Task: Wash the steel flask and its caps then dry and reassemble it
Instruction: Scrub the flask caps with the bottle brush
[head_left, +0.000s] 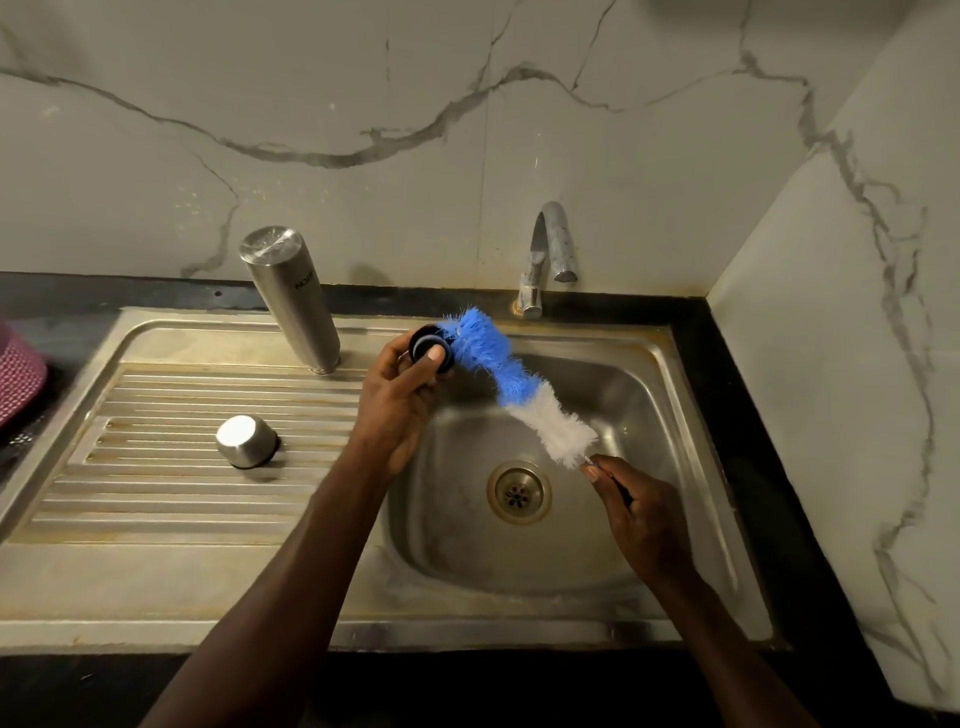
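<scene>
The steel flask (291, 296) stands upside down at the back of the drainboard (171, 467). A steel outer cap (247, 440) lies mouth down on the drainboard ribs. My left hand (402, 400) grips a small black inner cap (428, 349) above the basin's left edge. My right hand (631, 506) holds the handle of a blue and white bottle brush (511, 382). The blue bristle tip of the brush touches the black cap.
The sink basin (639, 395) with its drain (518, 491) lies below both hands. A steel tap (545, 254) stands at the back, with no water running. A pink mesh basket (18, 374) sits at the left edge. Marble walls close in behind and on the right.
</scene>
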